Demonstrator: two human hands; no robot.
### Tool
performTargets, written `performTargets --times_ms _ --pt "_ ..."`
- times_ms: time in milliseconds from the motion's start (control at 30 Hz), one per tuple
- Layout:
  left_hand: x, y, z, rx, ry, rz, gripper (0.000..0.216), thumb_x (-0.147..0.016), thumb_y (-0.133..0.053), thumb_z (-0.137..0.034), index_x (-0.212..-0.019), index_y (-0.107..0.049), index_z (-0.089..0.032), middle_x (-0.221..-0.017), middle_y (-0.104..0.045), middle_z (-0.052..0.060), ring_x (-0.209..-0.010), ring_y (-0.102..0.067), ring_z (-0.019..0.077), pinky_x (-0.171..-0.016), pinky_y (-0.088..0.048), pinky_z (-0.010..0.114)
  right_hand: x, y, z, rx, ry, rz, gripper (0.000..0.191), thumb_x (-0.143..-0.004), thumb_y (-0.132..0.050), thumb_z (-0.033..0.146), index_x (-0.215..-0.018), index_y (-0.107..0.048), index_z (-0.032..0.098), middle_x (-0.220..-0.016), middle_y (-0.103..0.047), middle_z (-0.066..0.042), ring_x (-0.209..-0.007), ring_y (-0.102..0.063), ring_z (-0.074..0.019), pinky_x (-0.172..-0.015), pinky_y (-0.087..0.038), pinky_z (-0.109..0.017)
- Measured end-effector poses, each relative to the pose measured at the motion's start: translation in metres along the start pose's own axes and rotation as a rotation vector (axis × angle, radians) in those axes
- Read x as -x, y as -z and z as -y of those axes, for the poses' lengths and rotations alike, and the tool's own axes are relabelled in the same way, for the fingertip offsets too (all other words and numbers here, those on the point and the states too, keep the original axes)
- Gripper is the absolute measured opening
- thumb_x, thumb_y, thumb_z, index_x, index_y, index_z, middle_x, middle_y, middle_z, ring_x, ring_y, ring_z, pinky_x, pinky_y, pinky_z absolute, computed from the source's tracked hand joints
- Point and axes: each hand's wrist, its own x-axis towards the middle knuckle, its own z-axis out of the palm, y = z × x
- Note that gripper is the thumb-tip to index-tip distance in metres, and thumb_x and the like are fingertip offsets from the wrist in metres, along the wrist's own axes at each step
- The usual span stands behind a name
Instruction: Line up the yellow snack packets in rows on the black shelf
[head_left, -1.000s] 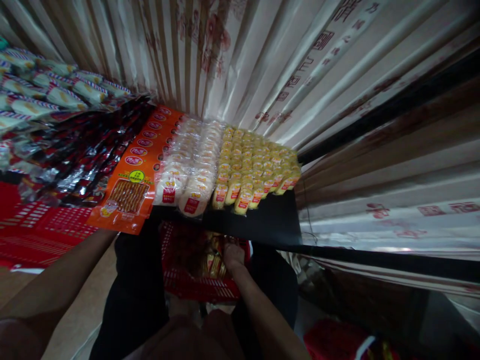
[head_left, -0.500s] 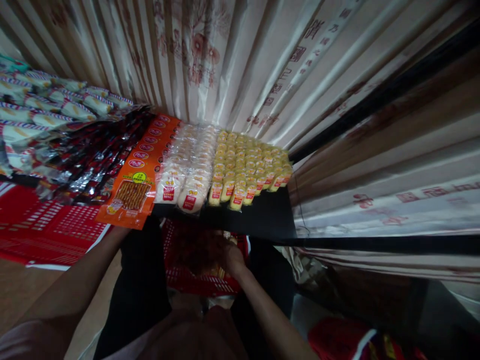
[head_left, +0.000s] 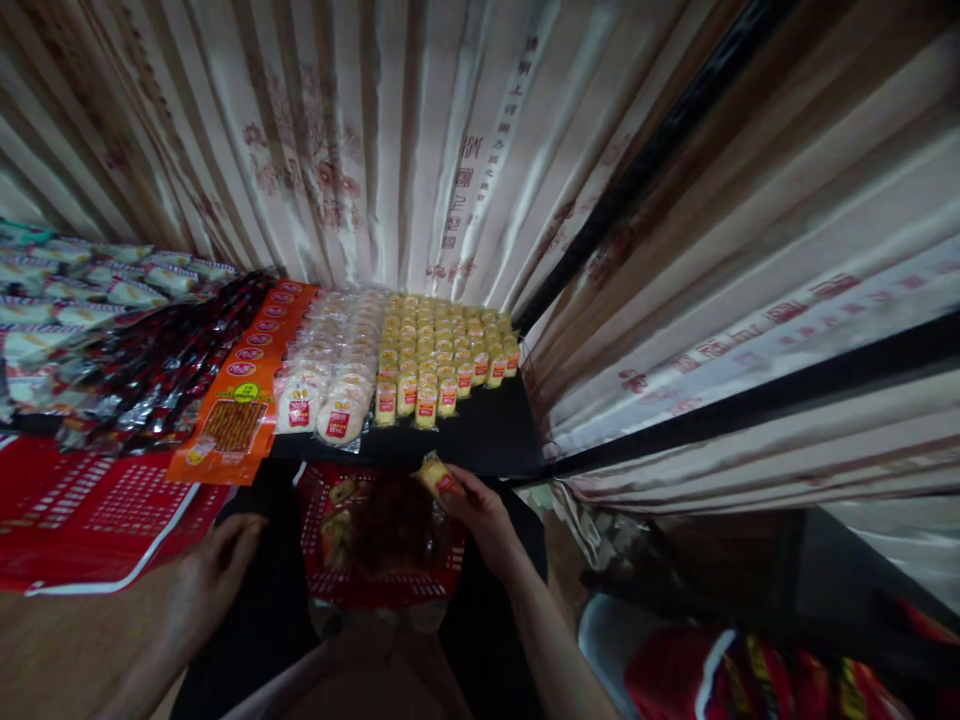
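My right hand (head_left: 484, 515) is closed on a small yellow snack packet (head_left: 440, 476) with a red label, held just above the right rim of a red plastic basket (head_left: 375, 583) between my legs. The basket holds more small packets, dim and hard to make out. My left hand (head_left: 214, 570) hangs to the left of the basket, fingers loosely apart, holding nothing. Just beyond, a dark shelf (head_left: 491, 440) carries rows of the same yellow packets (head_left: 442, 345), round white wrapped cakes (head_left: 334, 365) and orange snack bags (head_left: 240, 405).
Dark foil packets (head_left: 161, 355) and striped pale packets (head_left: 90, 290) fill the shelf's left part. A red flat crate (head_left: 82, 505) lies at the left. A pleated beige curtain (head_left: 465, 140) rises behind. Red packaged goods (head_left: 750, 680) sit low at the right.
My right hand has come up out of the basket with a yellow packet in it. My left hand has come into view beside the basket. The view has tilted and shifted.
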Motion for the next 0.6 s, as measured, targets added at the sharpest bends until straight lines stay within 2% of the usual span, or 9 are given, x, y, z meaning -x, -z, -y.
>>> performTargets --times_ms 100,133,233,300,367,467,533,600 --pt "-0.005 -0.029 -0.074 0.161 -0.05 0.2 0.033 -0.076 -0.049 -0.05 -0.086 -0.065 -0.023 -0.086 -0.069 0.002 -0.081 -0.064 0.0196 -0.073 -0.052 0.029 0.0 0.001 0.006 0.101 0.052 0.01 0.049 -0.066 -0.073 0.041 -0.11 -0.063 0.022 -0.108 -0.065 -0.004 -0.096 -0.06 -0.019 -0.086 -0.047 -0.032" --pt "-0.007 -0.043 -0.096 0.218 -0.089 0.23 0.035 -0.076 -0.05 -0.049 -0.09 -0.065 -0.021 -0.09 -0.069 0.004 -0.084 -0.064 0.02 -0.076 -0.051 0.03 0.002 0.002 0.01 0.135 0.069 0.019 0.05 -0.067 -0.072 0.039 -0.112 -0.061 0.023 -0.107 -0.065 -0.004 -0.096 -0.06 -0.0184 -0.086 -0.047 -0.032" --pt "-0.009 -0.085 -0.141 0.358 -0.146 0.32 0.036 -0.075 -0.052 -0.041 -0.103 -0.062 -0.021 -0.105 -0.066 0.006 -0.091 -0.062 0.0198 -0.08 -0.05 0.031 0.01 0.009 0.022 0.245 0.132 0.087 0.051 -0.068 -0.07 0.034 -0.117 -0.058 0.023 -0.104 -0.064 -0.003 -0.095 -0.06 -0.0173 -0.086 -0.047 -0.031" --pt "-0.006 -0.107 -0.157 0.407 -0.186 0.399 0.032 -0.071 -0.057 -0.036 -0.099 -0.065 -0.023 -0.102 -0.068 0.006 -0.092 -0.062 0.0201 -0.084 -0.048 0.032 0.015 0.016 0.029 0.302 0.17 0.147 0.05 -0.069 -0.069 0.033 -0.117 -0.058 0.024 -0.104 -0.064 -0.003 -0.096 -0.06 -0.0174 -0.087 -0.047 -0.031" --pt "-0.003 -0.121 -0.166 0.439 -0.184 0.461 0.025 -0.069 -0.059 -0.035 -0.09 -0.066 -0.023 -0.093 -0.07 0.004 -0.088 -0.063 0.0201 -0.083 -0.048 0.032 0.016 0.024 0.03 0.308 0.198 0.138 0.052 -0.069 -0.069 0.032 -0.119 -0.056 0.025 -0.104 -0.063 -0.003 -0.096 -0.06 -0.0171 -0.087 -0.047 -0.032" --pt "-0.002 -0.137 -0.177 0.536 -0.063 0.477 0.023 -0.067 -0.062 -0.039 -0.079 -0.063 -0.02 -0.077 -0.069 0.002 -0.073 -0.063 0.0181 -0.069 -0.05 0.029 0.008 0.035 0.022 0.161 0.216 -0.051 0.06 -0.068 -0.07 0.033 -0.124 -0.05 0.026 -0.107 -0.061 -0.003 -0.09 -0.061 -0.0154 -0.082 -0.05 -0.031" --pt "-0.003 -0.149 -0.186 0.634 0.028 0.468 0.029 -0.064 -0.065 -0.043 -0.077 -0.06 -0.018 -0.072 -0.067 0.001 -0.066 -0.062 0.0161 -0.062 -0.049 0.026 0.0 0.038 0.015 0.0 0.201 -0.192 0.063 -0.067 -0.07 0.036 -0.124 -0.047 0.024 -0.105 -0.062 -0.003 -0.085 -0.063 -0.0155 -0.078 -0.051 -0.031" --pt "-0.004 -0.163 -0.195 0.729 0.091 0.462 0.034 -0.064 -0.066 -0.047 -0.079 -0.056 -0.018 -0.07 -0.064 0.0 -0.061 -0.06 0.0137 -0.056 -0.048 0.024 -0.007 0.039 0.009 -0.11 0.183 -0.278 0.062 -0.067 -0.069 0.039 -0.122 -0.046 0.022 -0.098 -0.065 -0.004 -0.084 -0.064 -0.0169 -0.076 -0.052 -0.032"
